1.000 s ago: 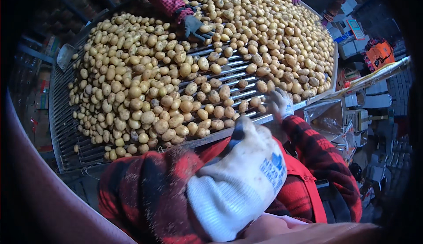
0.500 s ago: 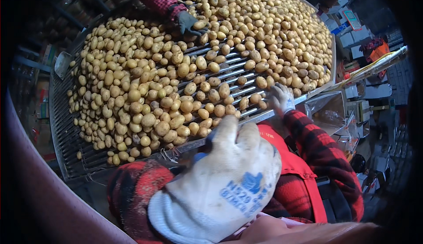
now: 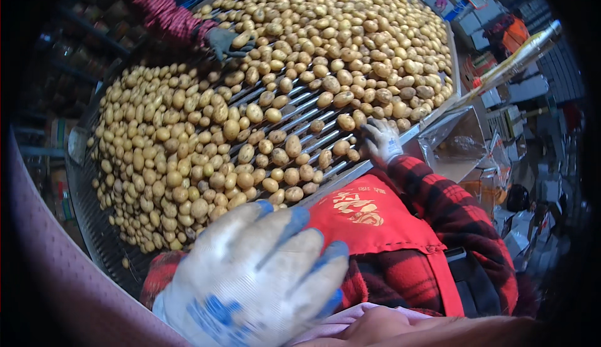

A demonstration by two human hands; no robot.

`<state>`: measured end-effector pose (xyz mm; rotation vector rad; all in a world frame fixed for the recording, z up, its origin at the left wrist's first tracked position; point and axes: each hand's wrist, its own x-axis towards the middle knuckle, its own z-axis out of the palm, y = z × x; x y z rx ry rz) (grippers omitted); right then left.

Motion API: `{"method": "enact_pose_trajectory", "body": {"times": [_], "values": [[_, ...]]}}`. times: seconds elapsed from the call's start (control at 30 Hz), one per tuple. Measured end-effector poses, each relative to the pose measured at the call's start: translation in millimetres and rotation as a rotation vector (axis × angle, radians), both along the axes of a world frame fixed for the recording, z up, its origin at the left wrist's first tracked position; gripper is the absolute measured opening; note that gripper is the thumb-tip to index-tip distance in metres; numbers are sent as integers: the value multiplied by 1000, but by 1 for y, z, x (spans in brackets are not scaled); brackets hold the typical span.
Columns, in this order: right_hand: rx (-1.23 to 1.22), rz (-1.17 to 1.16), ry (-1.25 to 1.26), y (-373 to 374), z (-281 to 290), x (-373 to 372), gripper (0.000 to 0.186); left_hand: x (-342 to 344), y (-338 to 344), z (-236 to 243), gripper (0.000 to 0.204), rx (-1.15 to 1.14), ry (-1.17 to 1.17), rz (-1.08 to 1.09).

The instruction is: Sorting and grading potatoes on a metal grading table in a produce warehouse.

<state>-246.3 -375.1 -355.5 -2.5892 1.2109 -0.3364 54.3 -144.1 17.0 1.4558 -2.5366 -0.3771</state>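
My left hand (image 3: 256,272), in a white knitted glove with blue fingertips, is raised close to the camera over my red apron (image 3: 350,212). Its fingers stretch out with gaps between them, and I see no object in it; the palm side is hidden. Farther right, my right hand (image 3: 380,141), in a similar white glove, rests at the near edge of the slatted metal table (image 3: 300,116). Its fingers are spread beside a few loose potatoes (image 3: 341,148). Many yellow-brown potatoes (image 3: 166,134) lie heaped on the left, and another broad heap (image 3: 375,40) covers the far right.
Across the table, a co-worker's dark-gloved hand (image 3: 228,43) holds a potato. Another person's purple-gloved hand (image 3: 441,0) shows at the far right. A metal rim (image 3: 432,118) runs along the table's right side, near a plastic-lined box (image 3: 456,143).
My left hand has moved left and lower, and its fingers have spread. My right hand stays by the table edge. The view has shifted, and the co-worker's hand appears farther left with a potato.
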Motion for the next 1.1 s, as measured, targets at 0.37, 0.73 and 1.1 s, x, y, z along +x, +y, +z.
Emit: {"method": "enact_pose_trajectory", "body": {"times": [0.37,0.73,1.1], "values": [[-360,-539,-252,37,13,-152,61,16,-150,-374,75,492,-539,738],[-518,-1687,-818,254,5,-333,35,16,-155,-385,67,396,-524,642],[-87,-642,-700,41,8,-88,40,12,-142,-385,67,314,-489,672]]}}
